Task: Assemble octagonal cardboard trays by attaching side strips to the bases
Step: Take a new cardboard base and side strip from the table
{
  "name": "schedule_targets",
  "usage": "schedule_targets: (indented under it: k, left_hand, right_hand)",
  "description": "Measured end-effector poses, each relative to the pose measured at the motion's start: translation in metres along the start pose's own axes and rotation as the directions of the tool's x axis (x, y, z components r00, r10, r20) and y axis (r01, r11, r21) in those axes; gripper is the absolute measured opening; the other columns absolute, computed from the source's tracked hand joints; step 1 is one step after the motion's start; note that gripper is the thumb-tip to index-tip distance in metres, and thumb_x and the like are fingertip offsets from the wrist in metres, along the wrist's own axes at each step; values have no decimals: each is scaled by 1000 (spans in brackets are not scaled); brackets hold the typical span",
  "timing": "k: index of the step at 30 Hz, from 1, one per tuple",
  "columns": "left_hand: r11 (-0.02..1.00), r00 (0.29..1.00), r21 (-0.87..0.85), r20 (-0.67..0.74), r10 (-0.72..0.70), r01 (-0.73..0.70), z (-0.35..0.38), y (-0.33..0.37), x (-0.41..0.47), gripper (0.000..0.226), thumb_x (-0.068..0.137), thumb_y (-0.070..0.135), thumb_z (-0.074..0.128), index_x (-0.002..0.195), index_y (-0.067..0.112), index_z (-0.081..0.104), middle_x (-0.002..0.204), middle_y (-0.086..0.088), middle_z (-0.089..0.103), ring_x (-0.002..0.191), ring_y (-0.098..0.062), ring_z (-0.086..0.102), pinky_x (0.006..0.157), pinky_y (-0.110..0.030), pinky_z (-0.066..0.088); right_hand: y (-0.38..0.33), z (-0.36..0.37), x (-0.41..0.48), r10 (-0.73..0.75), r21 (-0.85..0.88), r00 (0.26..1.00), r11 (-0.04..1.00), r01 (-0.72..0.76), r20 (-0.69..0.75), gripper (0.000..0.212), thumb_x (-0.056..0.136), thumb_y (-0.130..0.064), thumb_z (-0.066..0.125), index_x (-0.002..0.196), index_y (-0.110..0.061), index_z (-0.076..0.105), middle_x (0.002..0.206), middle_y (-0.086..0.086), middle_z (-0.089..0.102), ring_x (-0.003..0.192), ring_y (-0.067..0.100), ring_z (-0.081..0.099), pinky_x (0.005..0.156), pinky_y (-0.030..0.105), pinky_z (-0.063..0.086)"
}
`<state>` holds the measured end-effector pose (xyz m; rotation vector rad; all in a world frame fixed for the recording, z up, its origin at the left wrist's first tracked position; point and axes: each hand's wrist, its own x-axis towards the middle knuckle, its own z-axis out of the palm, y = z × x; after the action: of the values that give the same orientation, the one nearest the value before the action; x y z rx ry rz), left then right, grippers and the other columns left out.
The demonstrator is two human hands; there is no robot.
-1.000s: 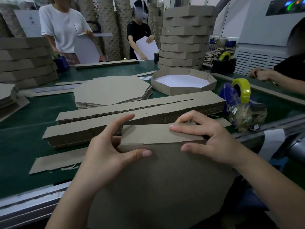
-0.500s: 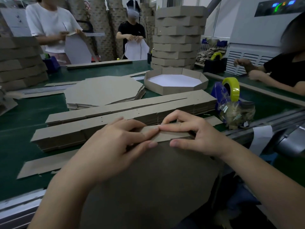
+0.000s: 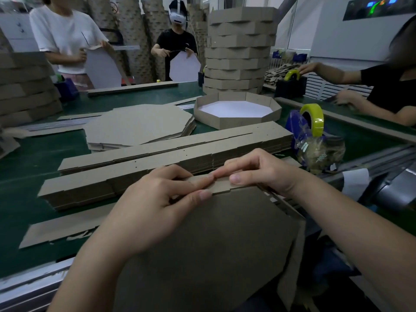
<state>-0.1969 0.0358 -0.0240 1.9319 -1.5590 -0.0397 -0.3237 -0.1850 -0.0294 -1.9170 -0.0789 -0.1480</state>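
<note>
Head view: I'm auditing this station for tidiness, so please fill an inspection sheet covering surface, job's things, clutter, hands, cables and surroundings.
Surface: green belt table, metal rail along its near edge.
Job's things: cardboard base held at the near edge, side strip along its far side; strip stacks, flat base pile, finished tray with white inside, tray tower behind.
Clutter: loose offcut left of the base; blue tape dispenser with yellow roll, crumpled tape wad against it.
Hands: left hand and right hand both pinch the side strip.
Cables: nothing seen.
Surroundings: worker in white, headset wearer, worker at right; cardboard stacks at left, grey machine at right.
</note>
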Motion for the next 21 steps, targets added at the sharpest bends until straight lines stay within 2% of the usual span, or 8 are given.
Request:
schedule_targets:
  k: [4, 7, 9, 12, 15, 21]
  left_hand:
    - [1000, 1000, 26, 16, 13, -14, -3, 3, -2, 40, 78, 71, 41, 111, 58, 59, 109, 22, 58, 103, -5, 54, 83, -36, 47]
    - [986, 996, 151, 66, 65, -75, -9, 8, -3, 42, 84, 63, 44, 122, 51, 56, 115, 15, 57, 105, -8, 52, 85, -31, 45]
    - [958, 992, 267, 100, 78, -102, -11, 11, -4, 45, 85, 64, 37, 127, 53, 51, 118, 13, 55, 106, -11, 50, 85, -28, 43]
    - [930, 995, 356, 69, 75, -95, -5, 18, -6, 51, 87, 63, 24, 130, 52, 49, 117, 10, 57, 103, -14, 51, 81, -28, 41]
    - [938, 996, 338, 5, 86, -83, 3, 24, -5, 46, 90, 56, 31, 124, 45, 59, 109, 5, 63, 97, -19, 56, 78, -35, 46]
    - [913, 989, 381, 8, 150, -142, 9, 21, -1, 45, 91, 53, 32, 124, 41, 61, 106, 2, 65, 91, -21, 58, 71, -33, 45]
  right_hand:
    - [-3, 2, 0, -6, 2, 1000, 1000, 6, 10, 35, 87, -9, 58, 121, -12, 63, 90, -14, 70, 89, -2, 63, 77, 12, 46]
    - [-2, 5, -3, -53, -65, 997, 997, 49, -58, 32, 85, -13, 62, 116, -15, 69, 87, -4, 61, 84, 11, 55, 76, 21, 40]
    - [-1, 5, -6, -81, -98, 993, 993, 72, -89, 32, 85, -14, 63, 116, -16, 69, 87, 2, 57, 83, 17, 52, 75, 25, 38]
    - [-2, 6, -11, -102, -105, 990, 990, 92, -95, 33, 86, -13, 61, 118, -15, 67, 90, -1, 60, 87, 13, 55, 79, 23, 41]
    - [0, 5, -17, -108, -131, 991, 987, 97, -84, 35, 89, -12, 58, 124, -11, 63, 89, -14, 62, 86, 1, 56, 78, 16, 41]
    - [1, 10, -32, -107, -190, 983, 979, 77, -152, 33, 92, -12, 54, 124, -9, 64, 94, -13, 61, 88, 2, 55, 79, 16, 40]
